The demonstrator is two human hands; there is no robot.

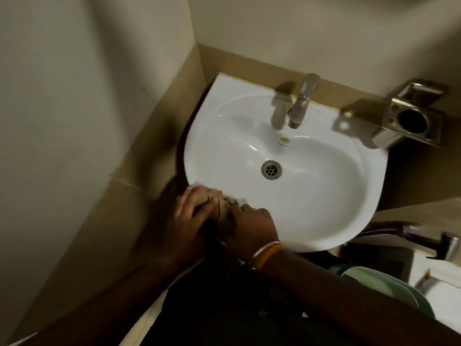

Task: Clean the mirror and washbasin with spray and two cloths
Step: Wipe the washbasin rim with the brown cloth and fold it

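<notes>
Against beige corner tiles, wipe white ceramic washbasin (311,196) rim firmly, both hands (219,218) gripping pale crumpled cloth (224,197).

- Both arms come up from the bottom and meet at the front left rim of the washbasin (324,221).
- The left hand (192,216) lies on top, its fingers (184,201) bent over a pale cloth (225,198).
- The right hand (252,223) is just beside the left hand and touches it. Its fingers are bent onto the same cloth.
- The right wrist has an orange band (270,255) and a white band next to it.
- The hands look blurry.
</notes>
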